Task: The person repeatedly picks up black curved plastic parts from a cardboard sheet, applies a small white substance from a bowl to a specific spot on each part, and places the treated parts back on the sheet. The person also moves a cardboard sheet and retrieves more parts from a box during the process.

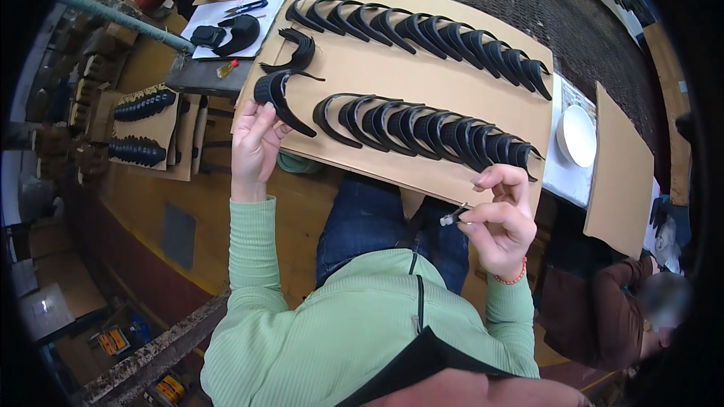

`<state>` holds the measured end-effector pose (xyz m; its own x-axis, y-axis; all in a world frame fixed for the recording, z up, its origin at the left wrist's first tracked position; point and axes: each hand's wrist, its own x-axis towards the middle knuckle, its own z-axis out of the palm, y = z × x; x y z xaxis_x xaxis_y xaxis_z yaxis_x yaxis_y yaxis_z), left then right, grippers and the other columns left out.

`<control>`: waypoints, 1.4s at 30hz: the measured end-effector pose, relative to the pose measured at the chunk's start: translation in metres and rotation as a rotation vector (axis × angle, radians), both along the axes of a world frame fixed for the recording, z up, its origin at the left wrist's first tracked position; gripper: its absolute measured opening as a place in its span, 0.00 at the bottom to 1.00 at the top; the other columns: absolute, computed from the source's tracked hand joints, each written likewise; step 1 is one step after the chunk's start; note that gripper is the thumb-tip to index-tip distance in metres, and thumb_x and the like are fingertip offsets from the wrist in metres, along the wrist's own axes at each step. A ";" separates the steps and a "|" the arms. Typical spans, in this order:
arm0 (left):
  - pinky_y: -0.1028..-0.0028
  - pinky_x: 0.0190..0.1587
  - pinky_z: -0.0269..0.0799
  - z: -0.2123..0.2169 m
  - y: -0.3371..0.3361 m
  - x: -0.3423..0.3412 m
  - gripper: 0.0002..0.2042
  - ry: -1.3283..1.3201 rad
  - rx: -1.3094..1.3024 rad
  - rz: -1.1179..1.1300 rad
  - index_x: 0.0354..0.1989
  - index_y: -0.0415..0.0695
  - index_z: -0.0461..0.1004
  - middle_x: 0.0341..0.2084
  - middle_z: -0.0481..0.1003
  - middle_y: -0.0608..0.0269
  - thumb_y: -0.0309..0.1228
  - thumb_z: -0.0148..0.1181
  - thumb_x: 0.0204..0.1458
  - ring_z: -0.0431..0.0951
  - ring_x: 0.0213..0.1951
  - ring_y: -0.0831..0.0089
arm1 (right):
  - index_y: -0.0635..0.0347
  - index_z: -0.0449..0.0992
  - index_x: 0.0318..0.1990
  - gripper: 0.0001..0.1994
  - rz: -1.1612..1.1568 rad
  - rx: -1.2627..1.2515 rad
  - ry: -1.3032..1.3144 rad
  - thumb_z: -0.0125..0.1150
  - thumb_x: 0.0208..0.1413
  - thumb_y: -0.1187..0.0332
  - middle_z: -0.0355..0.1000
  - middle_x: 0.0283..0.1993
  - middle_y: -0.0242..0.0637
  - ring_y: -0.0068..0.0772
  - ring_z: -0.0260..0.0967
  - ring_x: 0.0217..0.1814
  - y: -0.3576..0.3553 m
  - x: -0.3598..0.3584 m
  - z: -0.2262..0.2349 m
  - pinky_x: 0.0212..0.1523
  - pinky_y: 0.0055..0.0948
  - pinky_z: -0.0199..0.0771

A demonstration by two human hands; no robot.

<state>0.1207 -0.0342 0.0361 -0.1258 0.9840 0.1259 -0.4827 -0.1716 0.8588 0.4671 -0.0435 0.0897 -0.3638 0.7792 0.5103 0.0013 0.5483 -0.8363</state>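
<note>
1. Workshop bench is carrying a tan cardboard sheet (pixel 422 79) with rows of black curved rubber strips.
2. Left hand (pixel 255 143) is pinching one black curved rubber strip (pixel 280 98) at the sheet's near-left edge, its long axis running away from the fingers.
3. Right hand (pixel 499 215) is holding a small brush-like tool (pixel 452 218), fingers narrow, well apart from it.

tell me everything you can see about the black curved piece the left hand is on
The black curved piece is a crescent-shaped strip, dark and matte, like rubber or leather, with a wider textured end and a thin arm tapering toward the lower right. It lies flat at the near left corner of the cardboard sheet, apart from the overlapping rows of similar pieces. The left hand touches its lower edge with the fingertips; whether it is pinched or just pressed is unclear. A second loose piece lies just beyond it.
</note>
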 end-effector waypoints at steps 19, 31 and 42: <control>0.78 0.29 0.79 -0.029 0.010 -0.022 0.13 0.413 -0.619 0.161 0.47 0.35 0.73 0.29 0.78 0.57 0.31 0.51 0.59 0.80 0.27 0.73 | 0.63 0.75 0.28 0.06 -0.107 -0.115 0.027 0.65 0.40 0.79 0.61 0.47 0.45 0.37 0.62 0.47 0.006 0.005 -0.002 0.50 0.35 0.65; 0.78 0.38 0.72 0.000 0.089 -0.055 0.16 1.186 -0.135 0.430 0.42 0.33 0.75 0.28 0.79 0.57 0.32 0.62 0.50 0.78 0.31 0.77 | 0.70 0.74 0.38 0.06 -0.543 -0.189 0.181 0.58 0.51 0.83 0.72 0.40 0.39 0.24 0.70 0.41 0.020 0.071 -0.008 0.44 0.22 0.70; 0.68 0.40 0.72 -0.005 0.132 -0.029 0.23 1.352 -0.223 0.214 0.50 0.38 0.72 0.33 0.78 0.47 0.39 0.63 0.48 0.80 0.36 0.62 | 0.71 0.76 0.35 0.05 -0.815 0.028 -0.064 0.61 0.49 0.82 0.75 0.38 0.41 0.27 0.69 0.41 0.030 0.127 0.003 0.45 0.23 0.67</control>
